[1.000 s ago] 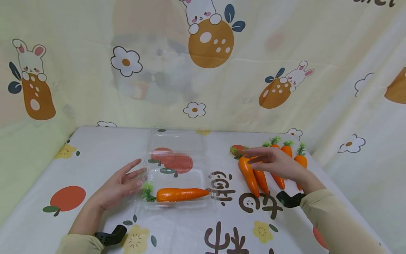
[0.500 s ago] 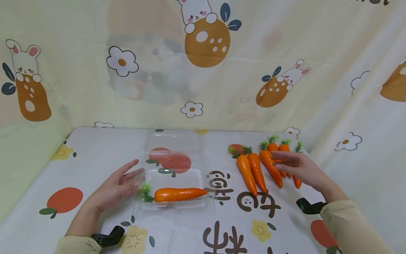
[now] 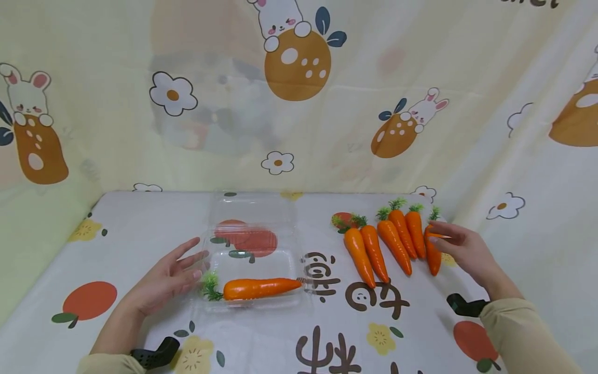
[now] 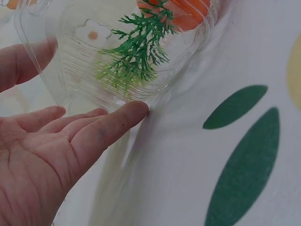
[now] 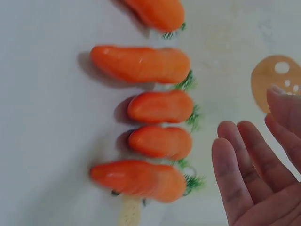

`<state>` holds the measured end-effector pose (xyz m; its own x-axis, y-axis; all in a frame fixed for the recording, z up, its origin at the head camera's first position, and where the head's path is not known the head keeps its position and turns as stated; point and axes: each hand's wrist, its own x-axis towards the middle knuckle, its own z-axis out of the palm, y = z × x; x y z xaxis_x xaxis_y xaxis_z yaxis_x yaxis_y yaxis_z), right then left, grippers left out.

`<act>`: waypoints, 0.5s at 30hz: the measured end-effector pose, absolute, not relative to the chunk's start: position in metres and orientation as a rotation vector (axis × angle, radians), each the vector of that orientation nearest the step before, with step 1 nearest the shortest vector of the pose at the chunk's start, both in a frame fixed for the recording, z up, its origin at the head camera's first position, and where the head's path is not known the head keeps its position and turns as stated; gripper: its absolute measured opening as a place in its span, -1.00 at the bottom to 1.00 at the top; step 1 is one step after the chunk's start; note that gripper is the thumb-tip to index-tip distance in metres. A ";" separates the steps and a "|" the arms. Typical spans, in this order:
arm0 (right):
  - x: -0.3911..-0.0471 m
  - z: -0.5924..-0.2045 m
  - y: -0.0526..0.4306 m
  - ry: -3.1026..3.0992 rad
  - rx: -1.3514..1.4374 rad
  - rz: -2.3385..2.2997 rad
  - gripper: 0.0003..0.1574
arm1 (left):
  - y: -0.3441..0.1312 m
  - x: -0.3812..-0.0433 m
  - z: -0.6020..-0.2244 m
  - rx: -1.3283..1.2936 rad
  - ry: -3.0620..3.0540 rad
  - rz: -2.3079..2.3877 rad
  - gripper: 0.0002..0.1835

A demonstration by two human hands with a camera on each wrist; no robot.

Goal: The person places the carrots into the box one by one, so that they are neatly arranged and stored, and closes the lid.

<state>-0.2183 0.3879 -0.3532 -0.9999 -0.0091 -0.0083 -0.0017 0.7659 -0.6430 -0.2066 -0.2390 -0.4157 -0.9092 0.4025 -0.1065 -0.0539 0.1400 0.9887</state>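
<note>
1. My left hand (image 3: 165,280) is beside a clear box (image 3: 261,266). My fingers are spread, my grip is wide and I hold nothing in it. My fingertips are right by the box wall, but I cannot tell if they all touch it.
2. The box is see-through, thin and shiny like plastic. Its end wall has lots of little ridges. Its lid (image 3: 252,208) lies folded back on the far side.
3. One carrot (image 3: 261,289) lies sideways in the box, near my side. It is orange, smooth and glossy, fat at the top and thin at the tip. Its leaves (image 4: 136,52) are green and feathery, and they point to my left hand.
4. My right hand (image 3: 467,254) is by the end carrot (image 3: 433,259) on the right. My fingers are loose and almost straight, not curled round anything, so that grip is wide too.
5. Five other carrots (image 3: 394,246) lie in a fan next to it, with frilly tops away from me and points toward me.
6. The white cloth (image 3: 154,223) under them has flowers and red fruit on it.
</note>
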 end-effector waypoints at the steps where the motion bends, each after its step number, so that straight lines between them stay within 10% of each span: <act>1: -0.219 -0.355 0.390 2.944 0.016 -1.073 -0.17 | -0.240 -0.207 -0.416 0.339 2.074 1.829 -0.09; 15: -0.225 -0.380 0.405 2.956 0.275 -1.094 -0.12 | -0.241 -0.206 -0.417 0.361 2.054 1.854 -0.10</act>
<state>-0.2248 0.4054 -0.3802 -0.9847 0.1698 -0.0391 0.1544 0.7459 -0.6479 -0.2059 -0.2406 -0.4166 -0.9067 0.4128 -0.0866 -0.0439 0.1118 0.9928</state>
